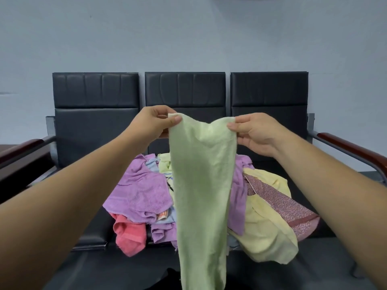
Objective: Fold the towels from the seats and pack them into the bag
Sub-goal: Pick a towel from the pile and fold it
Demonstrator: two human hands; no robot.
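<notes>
both hands are raised above the pile of loose towels, each pinching a top corner of a pale green towel. the left hand grasps the corner above the pile's left side, thumb on the near face. the right hand grasps the corner above its right side. the green towel hangs in front of the pile, sagging between the corners and hiding its middle. within the pile, a purple towel lies left, a pink towel front left, a yellow towel right. under the pile are black seats.
</notes>
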